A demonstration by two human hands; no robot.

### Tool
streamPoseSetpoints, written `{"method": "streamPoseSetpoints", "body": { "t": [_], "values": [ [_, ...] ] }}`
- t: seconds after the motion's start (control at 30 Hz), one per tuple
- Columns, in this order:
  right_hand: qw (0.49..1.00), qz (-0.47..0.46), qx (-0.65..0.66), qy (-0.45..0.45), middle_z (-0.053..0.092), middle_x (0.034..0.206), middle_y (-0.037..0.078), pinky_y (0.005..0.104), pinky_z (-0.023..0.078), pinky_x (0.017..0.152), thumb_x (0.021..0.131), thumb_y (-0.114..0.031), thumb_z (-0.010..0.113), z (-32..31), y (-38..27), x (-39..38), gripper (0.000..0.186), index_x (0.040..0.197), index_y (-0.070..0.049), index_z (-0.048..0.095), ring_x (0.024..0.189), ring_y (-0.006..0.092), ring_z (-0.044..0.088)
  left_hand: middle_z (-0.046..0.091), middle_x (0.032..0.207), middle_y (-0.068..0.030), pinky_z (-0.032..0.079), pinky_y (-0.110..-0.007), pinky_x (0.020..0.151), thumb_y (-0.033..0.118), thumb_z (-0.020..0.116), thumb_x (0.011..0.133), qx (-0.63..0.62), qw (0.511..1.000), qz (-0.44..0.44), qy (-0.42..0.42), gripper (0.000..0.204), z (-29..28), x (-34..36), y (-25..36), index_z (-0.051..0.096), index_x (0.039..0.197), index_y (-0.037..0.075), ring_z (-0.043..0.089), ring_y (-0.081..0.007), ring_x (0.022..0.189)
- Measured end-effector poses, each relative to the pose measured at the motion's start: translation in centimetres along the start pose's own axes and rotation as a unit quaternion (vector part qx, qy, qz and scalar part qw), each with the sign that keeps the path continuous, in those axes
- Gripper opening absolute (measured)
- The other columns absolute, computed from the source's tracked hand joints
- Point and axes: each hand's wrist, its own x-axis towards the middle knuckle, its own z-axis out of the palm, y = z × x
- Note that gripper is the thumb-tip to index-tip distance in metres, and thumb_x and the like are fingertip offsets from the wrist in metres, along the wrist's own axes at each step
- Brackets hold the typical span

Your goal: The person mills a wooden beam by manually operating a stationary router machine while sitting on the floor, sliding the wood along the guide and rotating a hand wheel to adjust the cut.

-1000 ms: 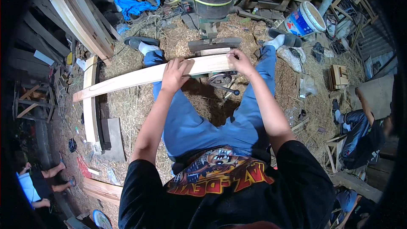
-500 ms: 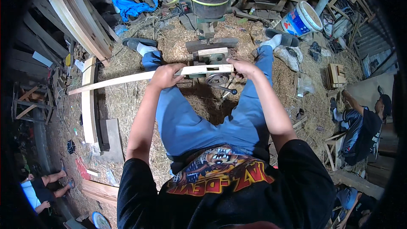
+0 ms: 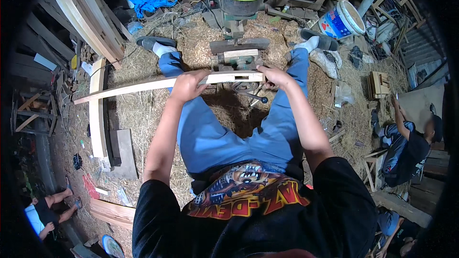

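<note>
A long, gently curved wooden board lies crosswise before me, with a rectangular slot cut near its right end. My left hand is closed over the board left of the slot. At the right end, my right hand grips it, thumb on top and fingers partly hidden below. Just beyond the board is a metal vise with a short wood block in it. Partly under the board sit a round handwheel and a crank lever with a black knob.
A dark cylindrical machine body with a yellow band stands ahead. Curved planks lean at far left; a squared timber lies beneath the board's left end. A paint bucket stands at far right. Other people sit at the sides; shavings and straw cover the floor.
The board has shifted slightly toward me relative to the vise, both hands still on it. My view has moved a little. A person at right has raised a forearm.
</note>
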Motion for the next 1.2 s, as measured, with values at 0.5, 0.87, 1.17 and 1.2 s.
{"method": "streamPoseSetpoints", "body": {
  "t": [0.5, 0.87, 1.17, 1.2],
  "values": [
    [0.991, 0.074, 0.110, -0.022, 0.060, 0.076, 0.004, 0.0317, 0.043, 0.056, 0.109, -0.055, 0.042, -1.3, 2.9, 4.2, 0.052, 0.113, -0.008, 0.063, 0.062, 0.0153, 0.051, 0.072, 0.115, -0.0149, 0.051, -0.047, 0.094, 0.027, 0.076, 0.089, 0.000, 1.000, -0.021, 0.005, 0.042, 4.5, 2.0, -3.6, 0.068, 0.124, 0.006, 0.067, -0.0361, 0.108],
    [0.983, 0.113, 0.074, 0.128, 0.059, 0.067, 0.005, 0.0360, 0.039, 0.046, 0.100, -0.029, 0.060, -2.1, 17.2, 11.0, 0.024, 0.095, -0.007, 0.065, 0.054, 0.0176, 0.056, 0.071, 0.101, -0.0124, 0.048, -0.047, 0.085, 0.040, 0.076, 0.086, 0.001, 1.000, -0.017, 0.022, 0.045, 4.1, 3.5, -2.7, 0.070, 0.116, 0.006, 0.066, -0.0349, 0.097],
    [0.965, 0.183, -0.181, -0.041, 0.065, 0.077, 0.013, 0.0448, 0.054, 0.048, 0.095, -0.015, 0.056, 1.8, 24.2, 15.4, 0.034, 0.129, -0.012, 0.060, 0.056, 0.0275, 0.065, 0.068, 0.092, -0.0056, 0.046, -0.044, 0.080, 0.050, 0.080, 0.079, 0.076, 0.992, -0.072, 0.072, 0.046, 5.2, 3.1, -1.5, 0.073, 0.102, 0.011, 0.065, -0.0301, 0.090],
    [0.966, 0.201, -0.158, -0.046, 0.065, 0.078, 0.013, 0.0455, 0.056, 0.051, 0.095, -0.016, 0.057, 2.1, 24.1, 15.2, 0.039, 0.133, -0.013, 0.057, 0.059, 0.0282, 0.066, 0.068, 0.092, -0.0052, 0.046, -0.044, 0.080, 0.050, 0.081, 0.078, 0.076, 0.992, -0.073, 0.073, 0.046, 5.1, 3.4, -1.1, 0.073, 0.101, 0.011, 0.065, -0.0299, 0.089]
  ]
}}
